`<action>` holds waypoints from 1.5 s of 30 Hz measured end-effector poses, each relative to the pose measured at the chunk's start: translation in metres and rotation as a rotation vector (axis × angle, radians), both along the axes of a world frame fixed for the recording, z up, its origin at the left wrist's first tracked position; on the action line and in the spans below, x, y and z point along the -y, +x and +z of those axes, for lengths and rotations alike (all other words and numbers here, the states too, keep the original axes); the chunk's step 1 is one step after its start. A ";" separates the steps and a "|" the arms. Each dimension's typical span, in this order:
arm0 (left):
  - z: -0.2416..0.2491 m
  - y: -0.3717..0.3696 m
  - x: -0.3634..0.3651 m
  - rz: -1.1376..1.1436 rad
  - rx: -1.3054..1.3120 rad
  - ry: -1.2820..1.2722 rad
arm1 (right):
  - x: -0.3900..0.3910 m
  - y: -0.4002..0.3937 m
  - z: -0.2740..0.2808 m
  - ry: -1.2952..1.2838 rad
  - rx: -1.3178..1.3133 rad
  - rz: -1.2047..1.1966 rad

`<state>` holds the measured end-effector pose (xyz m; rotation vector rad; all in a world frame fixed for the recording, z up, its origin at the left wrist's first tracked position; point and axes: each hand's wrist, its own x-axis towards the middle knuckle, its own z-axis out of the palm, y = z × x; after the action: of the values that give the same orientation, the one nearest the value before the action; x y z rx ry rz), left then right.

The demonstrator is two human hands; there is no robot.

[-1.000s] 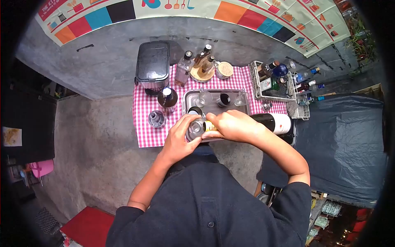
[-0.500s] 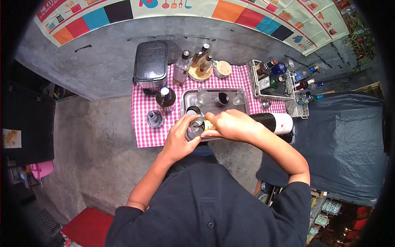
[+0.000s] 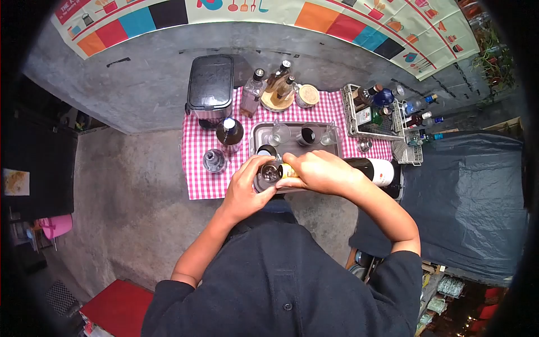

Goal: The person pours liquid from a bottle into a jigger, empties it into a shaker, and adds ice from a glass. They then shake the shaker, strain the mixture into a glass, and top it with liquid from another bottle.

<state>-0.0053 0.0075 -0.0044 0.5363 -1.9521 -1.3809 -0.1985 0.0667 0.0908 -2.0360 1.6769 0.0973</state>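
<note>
My left hand [image 3: 245,190] is wrapped round a clear glass [image 3: 269,173] at the near edge of a grey tray [image 3: 256,130]. Dark liquid shows inside that glass. My right hand [image 3: 323,173] grips the neck of a dark wine bottle [image 3: 377,171], which lies nearly level with its white-labelled body to the right. The bottle's mouth is at the glass rim, by a yellow wrapper [image 3: 288,171]. Behind my hands, a glass with dark liquid [image 3: 306,136] stands on the tray between two clear glasses [image 3: 279,133] [image 3: 329,135].
A checked cloth [image 3: 196,182] covers the table. Left of the tray are a black-lidded bin [image 3: 210,84], a brown bottle [image 3: 229,136] and a small glass vessel [image 3: 214,161]. Bottles stand behind it, beside a lidded jar [image 3: 307,96]. A wire basket [image 3: 351,126] holds bottles at right.
Dark liquid now shows in the held glass, which looked nearly clear before. The whole view has shifted slightly. Both hands keep about the same hold.
</note>
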 end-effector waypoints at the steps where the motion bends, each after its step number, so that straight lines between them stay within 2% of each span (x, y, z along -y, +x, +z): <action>1: 0.000 0.000 0.000 0.004 -0.005 -0.005 | 0.000 0.000 0.001 -0.003 0.008 -0.007; 9: 0.003 -0.003 0.002 0.000 -0.009 0.005 | -0.001 -0.005 -0.001 -0.030 0.056 -0.014; 14: 0.000 -0.007 0.003 0.016 0.009 -0.097 | -0.004 -0.008 -0.003 -0.013 0.040 -0.029; 26: -0.007 -0.009 -0.001 -0.010 -0.018 0.027 | -0.005 -0.005 -0.003 0.030 0.006 -0.031; 45: -0.008 -0.006 0.001 -0.015 0.002 0.018 | 0.001 -0.002 -0.001 0.078 -0.006 -0.023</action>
<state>-0.0112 0.0061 -0.0127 0.5324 -1.9512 -1.4091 -0.2009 0.0652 0.0895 -1.9602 1.6740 0.1586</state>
